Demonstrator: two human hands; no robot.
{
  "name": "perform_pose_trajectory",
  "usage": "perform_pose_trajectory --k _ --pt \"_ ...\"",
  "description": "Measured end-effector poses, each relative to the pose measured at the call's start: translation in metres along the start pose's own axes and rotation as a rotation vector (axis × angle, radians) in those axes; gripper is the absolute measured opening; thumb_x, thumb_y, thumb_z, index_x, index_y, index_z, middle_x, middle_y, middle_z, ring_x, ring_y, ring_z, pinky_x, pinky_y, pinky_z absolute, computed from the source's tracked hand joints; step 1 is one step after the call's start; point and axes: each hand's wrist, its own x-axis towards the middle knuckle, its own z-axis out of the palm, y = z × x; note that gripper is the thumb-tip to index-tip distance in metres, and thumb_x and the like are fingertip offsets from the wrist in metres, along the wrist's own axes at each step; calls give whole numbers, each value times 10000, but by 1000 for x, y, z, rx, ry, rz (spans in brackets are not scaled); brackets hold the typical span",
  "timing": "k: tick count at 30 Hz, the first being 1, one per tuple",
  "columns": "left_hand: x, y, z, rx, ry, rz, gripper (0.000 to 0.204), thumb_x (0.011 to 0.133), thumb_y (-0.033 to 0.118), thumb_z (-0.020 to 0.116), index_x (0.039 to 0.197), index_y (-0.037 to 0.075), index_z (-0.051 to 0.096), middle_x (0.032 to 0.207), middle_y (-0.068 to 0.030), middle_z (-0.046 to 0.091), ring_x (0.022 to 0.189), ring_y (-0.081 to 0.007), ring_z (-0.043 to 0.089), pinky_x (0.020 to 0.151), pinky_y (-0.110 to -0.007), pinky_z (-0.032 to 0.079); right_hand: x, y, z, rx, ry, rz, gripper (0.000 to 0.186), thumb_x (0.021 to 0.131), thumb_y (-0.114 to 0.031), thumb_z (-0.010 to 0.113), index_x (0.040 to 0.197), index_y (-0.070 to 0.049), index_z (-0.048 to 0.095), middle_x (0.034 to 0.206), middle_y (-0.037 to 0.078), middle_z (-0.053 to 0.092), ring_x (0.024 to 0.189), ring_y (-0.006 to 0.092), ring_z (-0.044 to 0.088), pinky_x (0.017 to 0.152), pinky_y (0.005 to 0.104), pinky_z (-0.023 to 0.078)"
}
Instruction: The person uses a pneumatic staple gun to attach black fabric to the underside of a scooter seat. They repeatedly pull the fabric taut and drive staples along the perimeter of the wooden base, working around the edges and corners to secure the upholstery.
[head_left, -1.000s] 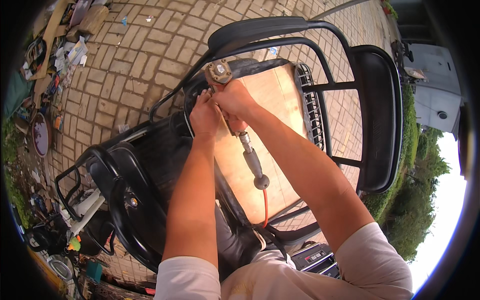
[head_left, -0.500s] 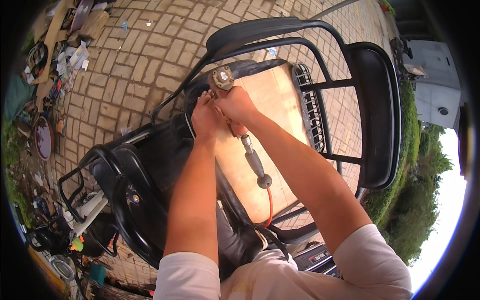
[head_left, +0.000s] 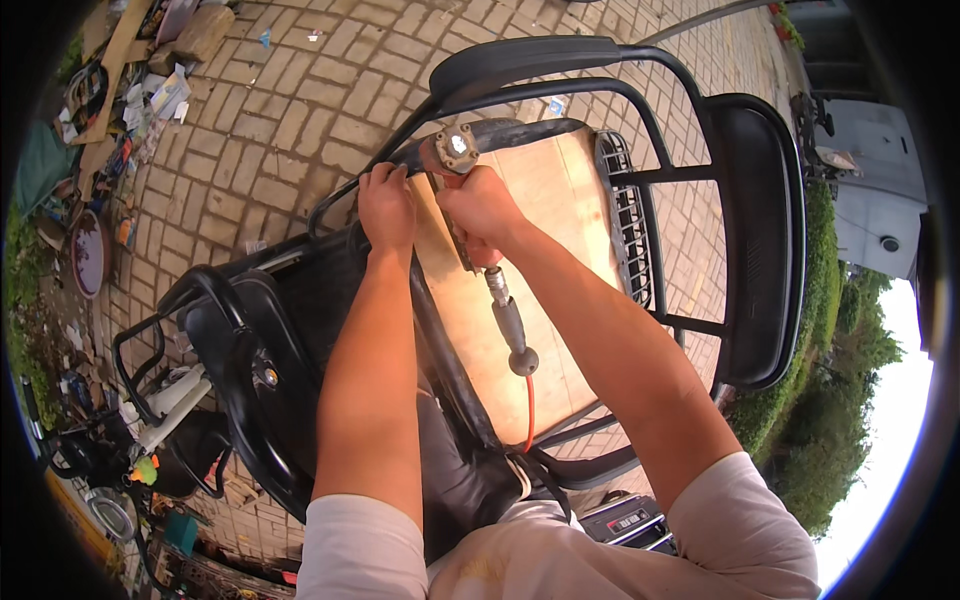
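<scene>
My right hand (head_left: 482, 212) is wrapped round the handle of a pneumatic staple gun (head_left: 456, 150). The gun's worn round head sits near the far left corner of a plywood seat board (head_left: 545, 220). Black leather-like cover (head_left: 520, 131) is folded over the board's edges. At the board's left edge, my left hand (head_left: 388, 212) grips this cover, fingers curled over it beside the gun. A metal air fitting with a grey sleeve (head_left: 508, 322) joins the gun's handle to an orange hose (head_left: 530, 410). The gun's nose is partly hidden by my right hand.
A black metal frame with a padded backrest (head_left: 750, 240) surrounds the board on the right. Another black seat section (head_left: 240, 350) lies to the left. Clutter (head_left: 130, 110) lines the far left of the brick paving (head_left: 300, 120). A dark boxy device (head_left: 630, 520) stands near my body.
My left hand has moved left, away from my right hand, onto the cover at the board's edge. The staple gun has stayed in my right hand, shifting only slightly.
</scene>
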Motion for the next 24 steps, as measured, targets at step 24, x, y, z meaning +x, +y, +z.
perform_pose_trajectory --k 24 --pt "-31 7 -1 190 -156 -38 264 843 84 641 1093 91 727 1127 -29 659 1075 -292 579 895 -383 528 2 -18 20 -147 -17 113 266 855 -194 673 970 45 691 833 179 716 693 263 707 616 392 568"
